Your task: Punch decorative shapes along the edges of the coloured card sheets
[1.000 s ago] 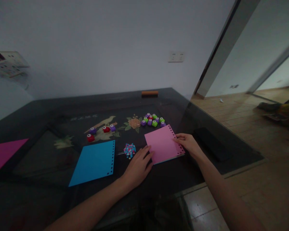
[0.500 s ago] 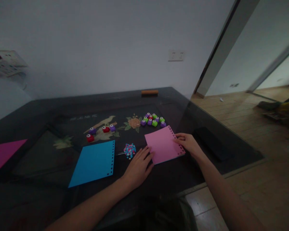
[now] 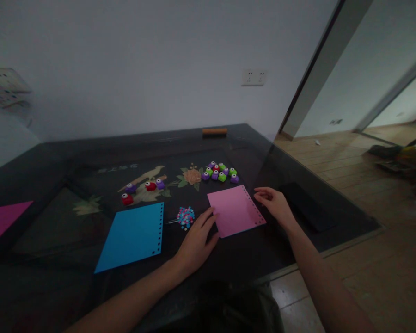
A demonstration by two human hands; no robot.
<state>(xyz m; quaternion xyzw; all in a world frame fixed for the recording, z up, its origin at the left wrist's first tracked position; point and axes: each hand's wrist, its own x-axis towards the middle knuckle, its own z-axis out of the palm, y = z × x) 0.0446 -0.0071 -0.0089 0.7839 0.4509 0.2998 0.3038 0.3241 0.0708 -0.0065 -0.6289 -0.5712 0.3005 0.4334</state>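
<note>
A pink sheet of paper [image 3: 234, 210] with punched holes along its right edge lies flat on the dark table, a thin blue edge showing beneath it. The fingertips of my left hand [image 3: 199, 238] rest on its left edge, fingers stretched out. Just off its right edge hovers my right hand [image 3: 272, 203], fingers loosely bent and apart, with nothing visible in them. Left of my left hand lies a small pile of pink, blue and white confetti pieces [image 3: 186, 217]. Beyond the pink sheet sit several small purple, green and red craft punches [image 3: 222, 175].
A blue punched sheet [image 3: 133, 236] lies to the left, with several more craft punches [image 3: 150, 186] behind it. A magenta sheet [image 3: 5, 219] is at the far left. An orange-brown bar [image 3: 215, 132] lies near the wall, and a black flat object [image 3: 307, 206] at the right.
My right hand has let go of the pink sheet's right edge and lifted slightly away from it. My left hand stays at the sheet's left edge.
</note>
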